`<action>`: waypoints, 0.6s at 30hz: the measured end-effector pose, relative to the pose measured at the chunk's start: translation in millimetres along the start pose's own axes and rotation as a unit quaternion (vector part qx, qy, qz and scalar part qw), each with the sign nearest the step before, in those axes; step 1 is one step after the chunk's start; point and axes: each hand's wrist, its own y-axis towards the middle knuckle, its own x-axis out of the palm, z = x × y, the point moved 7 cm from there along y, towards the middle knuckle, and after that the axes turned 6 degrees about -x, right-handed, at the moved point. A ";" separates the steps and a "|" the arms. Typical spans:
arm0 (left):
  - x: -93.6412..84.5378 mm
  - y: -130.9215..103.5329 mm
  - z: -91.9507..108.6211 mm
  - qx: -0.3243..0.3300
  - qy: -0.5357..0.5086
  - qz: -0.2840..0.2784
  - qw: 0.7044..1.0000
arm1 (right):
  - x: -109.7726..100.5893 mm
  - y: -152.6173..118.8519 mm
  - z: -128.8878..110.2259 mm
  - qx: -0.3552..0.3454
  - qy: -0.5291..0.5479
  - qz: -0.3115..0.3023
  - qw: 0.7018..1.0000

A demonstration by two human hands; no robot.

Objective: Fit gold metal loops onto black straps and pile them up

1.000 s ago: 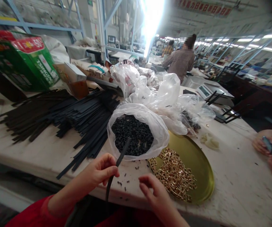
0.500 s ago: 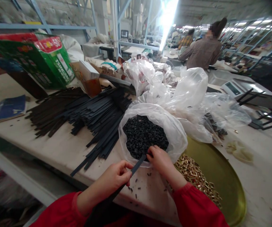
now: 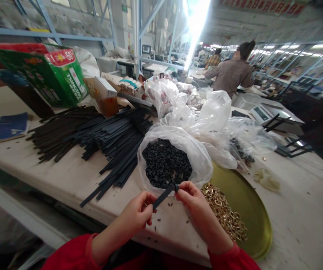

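A dark strip (image 3: 163,197) runs between my two hands, just in front of an open plastic bag (image 3: 203,161) filled with small black loops (image 3: 165,161). My left hand (image 3: 139,212) is closed on the strip's lower part. At its upper end my right hand (image 3: 191,193) pinches a small black loop (image 3: 176,188), which touches the strip; whether it is around the strip I cannot tell. More dark strips (image 3: 116,135) lie fanned out behind and left of the bag. Gold metal pieces (image 3: 226,213) are heaped on a gold tray (image 3: 255,213) at the right.
A green box (image 3: 46,75), a blue booklet (image 3: 6,125) and a small open carton (image 3: 105,101) stand or lie at the back left. Clear plastic bags (image 3: 214,108) pile up behind the loops. A scale (image 3: 268,110) is at the back right. A person (image 3: 230,73) is farther off.
My right hand has turned slightly, and a small loop now shows at its fingertips by the strip's end. The view has shifted, so the tray and bag appear farther left.
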 end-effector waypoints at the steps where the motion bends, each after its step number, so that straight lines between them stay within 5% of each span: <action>1: 2.4 -1.2 1.9 0.012 0.014 0.001 1.000 | 1.4 -8.3 4.9 0.038 0.088 0.014 0.995; 6: 7.0 -7.5 1.8 0.023 0.102 0.012 0.994 | 7.1 -34.4 18.8 0.111 0.216 0.033 0.969; 13: 18.2 -19.7 6.9 0.047 0.219 -0.011 0.975 | 10.9 -49.0 18.4 0.015 0.026 0.010 1.000; 18: 32.4 -21.7 5.2 0.085 0.289 -0.031 0.953 | 18.9 -62.8 33.9 0.034 -0.009 -0.041 0.999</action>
